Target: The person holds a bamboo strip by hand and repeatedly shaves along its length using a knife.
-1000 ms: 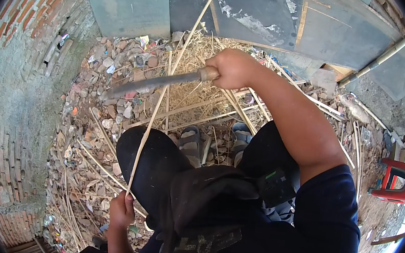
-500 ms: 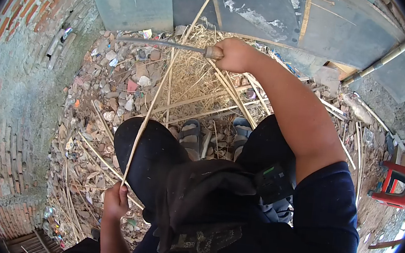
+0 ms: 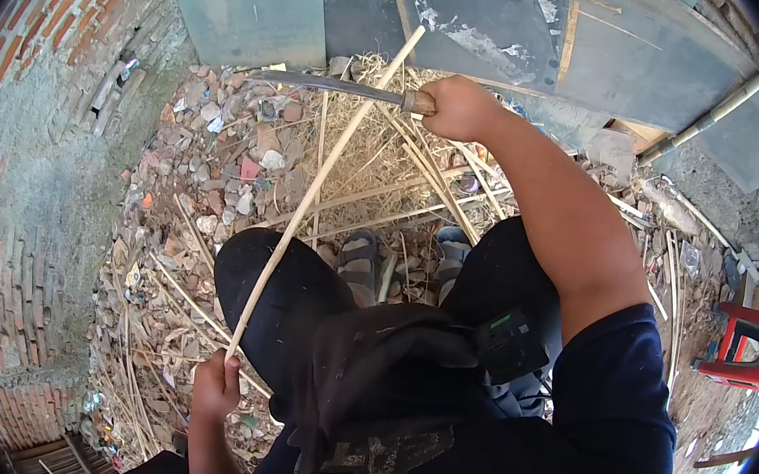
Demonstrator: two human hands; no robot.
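Note:
My right hand (image 3: 462, 109) is closed round the wooden handle of a machete (image 3: 322, 83), its blade pointing left. At the lower left, my left hand (image 3: 217, 386) grips the near end of a long pale bamboo strip (image 3: 310, 197). From there the strip slants up and away over my left knee, its far end beyond the blade. Blade and strip cross close to the handle; whether they touch I cannot tell. Beneath them lies a heap of fine shavings (image 3: 361, 147).
More bamboo strips (image 3: 445, 188) lie on the rubble ground (image 3: 210, 173) ahead and to both sides. A brick wall (image 3: 41, 201) stands on the left, grey panels (image 3: 494, 32) in front. At the right is a red stool (image 3: 738, 344).
The machete and my right hand have shifted slightly right. The strip's far end has swung right and lower in view, while my left hand keeps its place and hold.

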